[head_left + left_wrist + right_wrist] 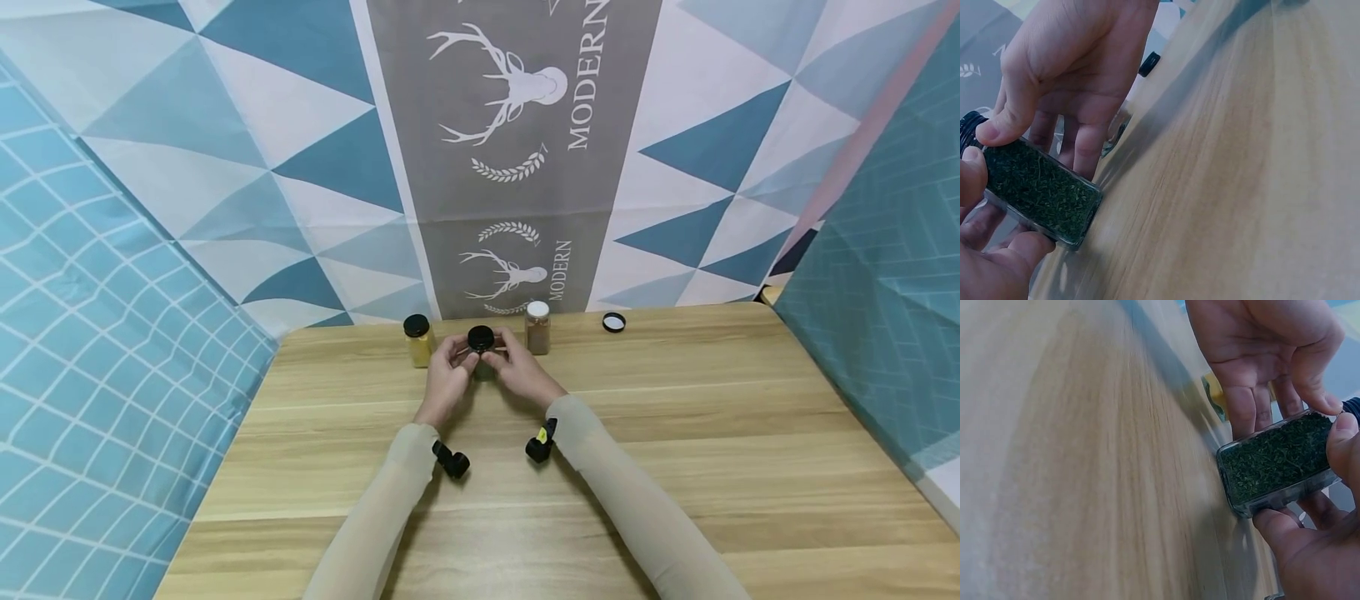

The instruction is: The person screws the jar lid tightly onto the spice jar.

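Observation:
A square clear jar of dried green herbs [1044, 190], topped by a black screw lid [481, 337], is held upright between both hands near the table's back edge. My left hand [447, 380] grips it from the left and my right hand [521, 375] from the right. Both thumbs lie on the near face, just under the lid, while the other fingers reach round the sides. In the right wrist view the herb jar [1279, 459] has its base close over the wood.
Left of the hands stands a jar of yellow contents [418, 343] with a black lid. A jar of brown contents [537, 332] with a white top is just right of them. Farther right, a loose black lid [613, 322] lies on the wooden table [675, 400], before the patterned backdrop [525, 192].

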`<state>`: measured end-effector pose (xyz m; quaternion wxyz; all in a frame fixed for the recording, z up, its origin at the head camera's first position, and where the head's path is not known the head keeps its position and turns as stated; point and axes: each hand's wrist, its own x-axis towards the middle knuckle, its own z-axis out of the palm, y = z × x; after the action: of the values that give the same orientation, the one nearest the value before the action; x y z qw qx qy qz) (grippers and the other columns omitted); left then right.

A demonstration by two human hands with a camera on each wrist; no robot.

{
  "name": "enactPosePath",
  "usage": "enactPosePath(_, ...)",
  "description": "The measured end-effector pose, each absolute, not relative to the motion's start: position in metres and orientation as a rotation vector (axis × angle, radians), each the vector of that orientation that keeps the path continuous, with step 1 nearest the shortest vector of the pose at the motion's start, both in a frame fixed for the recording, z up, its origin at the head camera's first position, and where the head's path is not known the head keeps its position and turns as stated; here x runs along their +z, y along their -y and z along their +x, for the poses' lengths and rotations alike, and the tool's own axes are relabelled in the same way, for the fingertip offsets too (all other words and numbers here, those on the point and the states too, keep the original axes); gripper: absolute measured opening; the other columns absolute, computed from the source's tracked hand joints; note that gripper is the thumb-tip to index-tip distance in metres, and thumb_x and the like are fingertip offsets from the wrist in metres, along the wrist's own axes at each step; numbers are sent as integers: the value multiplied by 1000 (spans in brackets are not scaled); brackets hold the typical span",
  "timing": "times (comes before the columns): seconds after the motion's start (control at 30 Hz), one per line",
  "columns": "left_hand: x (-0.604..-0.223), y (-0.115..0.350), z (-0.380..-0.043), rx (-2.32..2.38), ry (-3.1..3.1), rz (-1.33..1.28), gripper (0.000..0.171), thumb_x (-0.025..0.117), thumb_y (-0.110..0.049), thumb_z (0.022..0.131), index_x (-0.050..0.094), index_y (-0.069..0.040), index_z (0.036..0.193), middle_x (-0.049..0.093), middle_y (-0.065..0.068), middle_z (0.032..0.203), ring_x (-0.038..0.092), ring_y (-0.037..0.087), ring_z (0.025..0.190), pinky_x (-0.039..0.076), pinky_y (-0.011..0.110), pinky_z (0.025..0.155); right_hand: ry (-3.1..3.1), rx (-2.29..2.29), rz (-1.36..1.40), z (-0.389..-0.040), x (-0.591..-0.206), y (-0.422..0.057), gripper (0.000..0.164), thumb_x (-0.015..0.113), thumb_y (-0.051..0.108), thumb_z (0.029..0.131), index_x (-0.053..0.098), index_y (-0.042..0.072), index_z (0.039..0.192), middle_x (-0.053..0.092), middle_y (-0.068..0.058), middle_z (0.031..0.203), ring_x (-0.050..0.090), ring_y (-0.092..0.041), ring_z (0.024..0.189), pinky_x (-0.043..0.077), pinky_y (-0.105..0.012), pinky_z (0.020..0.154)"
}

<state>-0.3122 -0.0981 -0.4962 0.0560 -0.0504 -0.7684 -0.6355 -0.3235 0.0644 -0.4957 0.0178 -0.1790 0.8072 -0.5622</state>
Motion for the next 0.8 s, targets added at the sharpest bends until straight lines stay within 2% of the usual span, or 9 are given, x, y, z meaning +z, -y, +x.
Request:
enactPosePath(0.4,-497,102,-322,-1975,2273,-132,38,61,1,99,57,2,136,63,21,138,60,36,131,46,47,117,-2499,-1756,-577,-336,-501,-57,41,54,15,108,41,5,146,55,-24,142,56,-37,131,48,-50,113)
enactPosePath(0.8,-500,94,-337,-2002,2244,-117,37,61,1,100,56,1,137,62,21,140,57,35,134,46,45,118,-2502,-1746,-614,-346,-499,-62,41,51,11,108,37,3,145,52,-27,145,51,-39,138,46,-49,117)
